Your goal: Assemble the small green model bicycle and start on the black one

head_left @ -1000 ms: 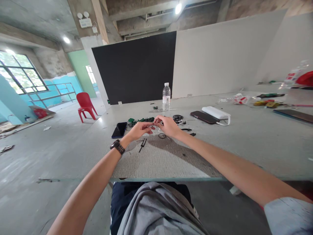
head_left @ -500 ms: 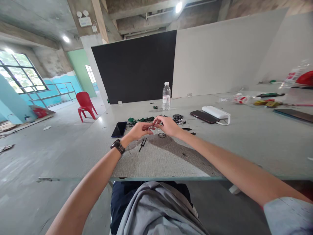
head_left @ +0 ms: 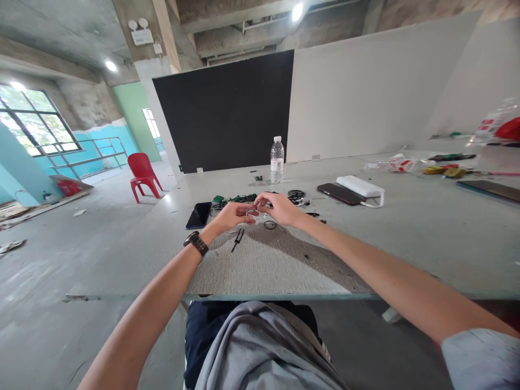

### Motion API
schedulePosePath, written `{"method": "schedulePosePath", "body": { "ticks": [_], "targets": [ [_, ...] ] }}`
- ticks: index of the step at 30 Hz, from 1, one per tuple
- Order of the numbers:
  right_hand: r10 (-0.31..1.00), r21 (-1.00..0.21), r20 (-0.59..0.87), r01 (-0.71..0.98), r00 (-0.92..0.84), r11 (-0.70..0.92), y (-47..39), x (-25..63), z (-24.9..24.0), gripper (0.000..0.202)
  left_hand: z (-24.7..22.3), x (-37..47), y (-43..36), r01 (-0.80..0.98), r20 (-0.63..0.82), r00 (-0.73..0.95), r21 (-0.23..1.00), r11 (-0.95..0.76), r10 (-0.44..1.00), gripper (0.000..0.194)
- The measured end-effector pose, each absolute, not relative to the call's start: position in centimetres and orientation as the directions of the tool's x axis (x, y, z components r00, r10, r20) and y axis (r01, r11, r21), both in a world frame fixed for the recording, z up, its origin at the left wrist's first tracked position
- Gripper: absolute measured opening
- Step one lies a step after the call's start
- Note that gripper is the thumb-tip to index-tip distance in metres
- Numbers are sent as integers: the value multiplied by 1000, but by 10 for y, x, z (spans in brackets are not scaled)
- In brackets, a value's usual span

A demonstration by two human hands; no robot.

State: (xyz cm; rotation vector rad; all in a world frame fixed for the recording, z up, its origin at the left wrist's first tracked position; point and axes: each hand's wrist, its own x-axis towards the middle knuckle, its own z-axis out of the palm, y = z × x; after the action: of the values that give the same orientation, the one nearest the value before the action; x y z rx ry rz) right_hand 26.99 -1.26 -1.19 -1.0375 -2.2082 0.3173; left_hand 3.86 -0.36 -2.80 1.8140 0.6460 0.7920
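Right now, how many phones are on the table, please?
2: a phone by the left hand, another phone by the white power bank; the rightmost slab may be one.

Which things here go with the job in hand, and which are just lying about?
In the job, judging by nearness:
- small shiny part, too small to identify, between left hand and right hand
- probably black ring, forked black piece

Apparently lying about:
- blue-edged smartphone
- water bottle
- dark smartphone
- white power bank
- red chair
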Motion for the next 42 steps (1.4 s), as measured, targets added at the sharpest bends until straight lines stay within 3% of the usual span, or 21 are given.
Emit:
{"method": "schedulePosePath", "body": {
  "ticks": [7,18,24,33,42],
  "targets": [
    [775,-461,442,626,-452,629,-15,272,-10,17,-31,39,-4,50,236,654,935,-351,719,55],
    [780,-452,426,639,-458,622,-15,271,-9,14,-30,41,-5,-2,161,600,980,-200,784,39],
    [798,-500,411,624,-440,601,-15,271,-7,16,-29,39,-5,49,164,596,970,-240,786,33],
    [832,-549,348,625,-432,554,-12,271,-10,35,-23,38,-8,126,209,607,927,-352,767,34],
    [821,-473,370,672,-436,570,-20,269,-8,52,-22,38,-9,151,187,612,926,-346,769,34]
  ]
}}
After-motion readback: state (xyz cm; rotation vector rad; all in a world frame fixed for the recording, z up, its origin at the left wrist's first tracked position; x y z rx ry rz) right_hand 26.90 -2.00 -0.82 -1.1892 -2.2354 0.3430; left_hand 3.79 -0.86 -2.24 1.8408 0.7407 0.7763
